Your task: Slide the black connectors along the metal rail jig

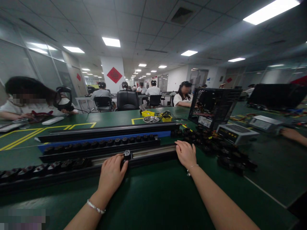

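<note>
Head view: across the green table (153,198), the front rail (153,153) has its long axis running from nine o'clock to just short of three; the right hand (186,155) lies over its right end, thumb apart from fingers; the left hand (111,172) is nearer the small black block (127,155), which sits in the channel at its one o'clock, touching or nearly touching the fingertips; whether they grip it, I cannot tell; from the right hand it lies at nine o'clock; counted: one computer case (212,107), at least three long rails, two power supplies (237,134), two yellow bins (148,113), one metal dish (151,119), one block between the hands.
</note>
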The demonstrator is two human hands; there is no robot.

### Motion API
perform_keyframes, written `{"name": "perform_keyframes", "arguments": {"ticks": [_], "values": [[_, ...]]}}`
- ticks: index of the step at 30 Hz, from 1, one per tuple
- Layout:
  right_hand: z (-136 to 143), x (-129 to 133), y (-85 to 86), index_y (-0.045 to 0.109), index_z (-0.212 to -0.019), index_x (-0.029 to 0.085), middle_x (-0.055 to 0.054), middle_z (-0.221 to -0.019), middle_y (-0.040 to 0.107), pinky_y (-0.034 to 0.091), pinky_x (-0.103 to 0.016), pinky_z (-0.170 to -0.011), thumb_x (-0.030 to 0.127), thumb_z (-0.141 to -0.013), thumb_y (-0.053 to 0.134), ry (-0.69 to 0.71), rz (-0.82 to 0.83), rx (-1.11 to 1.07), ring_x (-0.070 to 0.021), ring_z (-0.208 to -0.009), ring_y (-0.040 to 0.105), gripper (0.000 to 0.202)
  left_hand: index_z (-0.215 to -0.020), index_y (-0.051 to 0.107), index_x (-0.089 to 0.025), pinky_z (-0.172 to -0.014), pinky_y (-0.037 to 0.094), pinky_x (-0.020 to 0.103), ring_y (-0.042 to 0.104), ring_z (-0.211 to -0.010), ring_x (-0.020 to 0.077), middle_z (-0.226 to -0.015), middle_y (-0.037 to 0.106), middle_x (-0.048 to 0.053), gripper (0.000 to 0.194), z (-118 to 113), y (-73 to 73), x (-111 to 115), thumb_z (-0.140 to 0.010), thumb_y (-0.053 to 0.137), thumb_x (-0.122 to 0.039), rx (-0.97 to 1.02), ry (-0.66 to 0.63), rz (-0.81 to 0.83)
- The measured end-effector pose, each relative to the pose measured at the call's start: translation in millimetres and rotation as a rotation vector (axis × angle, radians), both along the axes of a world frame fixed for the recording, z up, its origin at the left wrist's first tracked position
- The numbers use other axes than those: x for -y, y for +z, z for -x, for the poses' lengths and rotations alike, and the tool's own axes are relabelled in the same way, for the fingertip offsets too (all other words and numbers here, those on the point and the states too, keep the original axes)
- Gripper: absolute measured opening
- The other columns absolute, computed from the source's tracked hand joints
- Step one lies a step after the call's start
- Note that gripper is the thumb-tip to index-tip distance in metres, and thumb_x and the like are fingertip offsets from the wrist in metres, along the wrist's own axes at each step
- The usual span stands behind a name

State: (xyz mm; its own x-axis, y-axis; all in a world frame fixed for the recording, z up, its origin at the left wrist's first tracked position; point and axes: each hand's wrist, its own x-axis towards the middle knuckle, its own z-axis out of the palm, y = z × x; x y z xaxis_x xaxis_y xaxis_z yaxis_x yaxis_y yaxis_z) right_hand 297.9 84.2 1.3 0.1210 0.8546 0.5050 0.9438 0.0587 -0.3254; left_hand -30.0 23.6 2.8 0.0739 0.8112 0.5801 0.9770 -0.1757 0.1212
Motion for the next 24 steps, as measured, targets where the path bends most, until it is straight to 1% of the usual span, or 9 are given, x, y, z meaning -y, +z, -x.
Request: {"name": "perform_keyframes", "arguments": {"ticks": [7,13,18,24], "values": [[0.2,0.1,0.8,0.061,-0.112,0.028,-0.001,-0.125,0.058,0.015,-0.056,-0.106,0.032,-0.09,0.031,0.0,0.013,-0.001,-0.0211,-0.119,0.044,0.038,-0.099,0.063,-0.02,-0.088,0.043,0.04,0.063,-0.092,0.0213,-0.099,0.07,0.006,0.036,1.4,5.3,1.1,-0.088,0.036,-0.04,0.015,-0.007,0.071],[0.0,0.6,1.5,0.061,-0.112,0.028,-0.001,-0.126,0.058,0.015,-0.056,-0.106,0.032,-0.09,0.03,-0.006,0.025,0.007,-0.021,-0.12,0.043,0.038,-0.101,0.065,-0.021,-0.09,0.041,0.04,0.063,-0.093,0.0212,-0.101,0.071,0.006,0.038,1.9,4.8,-0.8,-0.088,0.035,-0.039,0.037,-0.007,0.085],[2.4,2.0,2.9,0.061,-0.113,0.028,-0.001,-0.127,0.057,0.014,-0.057,-0.107,0.032,-0.09,0.029,-0.015,0.04,0.0,-0.021,-0.122,0.042,0.039,-0.102,0.066,-0.023,-0.09,0.04,0.04,0.063,-0.093,0.0202,-0.103,0.071,0.004,0.037,0.9,7.3,0.6,-0.088,0.035,-0.039,0.054,-0.024,0.091],[7.8,3.5,3.5,0.061,-0.113,0.027,-0.002,-0.127,0.057,0.013,-0.058,-0.107,0.032,-0.09,0.031,-0.036,0.013,0.017,-0.0223,-0.125,0.039,0.038,-0.102,0.067,-0.024,-0.091,0.039,0.04,0.063,-0.093,0.0203,-0.102,0.071,0.003,0.037,0.4,10.1,1.6,-0.088,0.035,-0.039,0.051,-0.02,0.107]]}}
